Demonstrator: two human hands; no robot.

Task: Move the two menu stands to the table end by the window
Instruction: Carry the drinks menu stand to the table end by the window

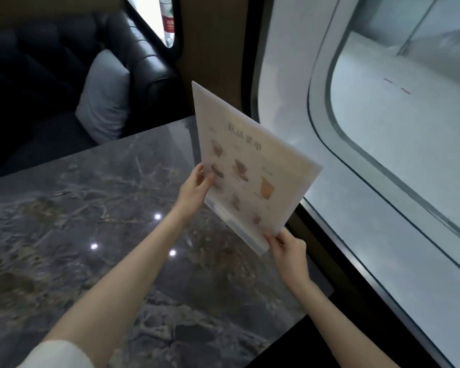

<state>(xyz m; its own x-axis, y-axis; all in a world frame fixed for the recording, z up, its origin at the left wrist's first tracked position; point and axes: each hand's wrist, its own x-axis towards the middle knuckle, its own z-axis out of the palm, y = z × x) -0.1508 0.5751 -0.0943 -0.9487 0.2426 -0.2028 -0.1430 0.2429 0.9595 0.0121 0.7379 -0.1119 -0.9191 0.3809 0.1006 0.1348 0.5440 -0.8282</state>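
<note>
One menu stand [246,166], printed with drinks, is being held tilted over the marble table's [64,235] window-side edge. Left hand [195,188] is gripping its left edge; right hand [287,248] is pinching its clear base corner. Window [396,155] is lying just beyond.

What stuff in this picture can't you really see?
- Second menu stand: none shows in the head view; only one menu stand is seen.
- Small print on that menu: blurred.
- Stand's base: whether it touches the table is unclear.
- Fingers behind the menu: the sheet hides those of the left hand and right hand.
- Bottle at the top: cut off by the edge.
</note>
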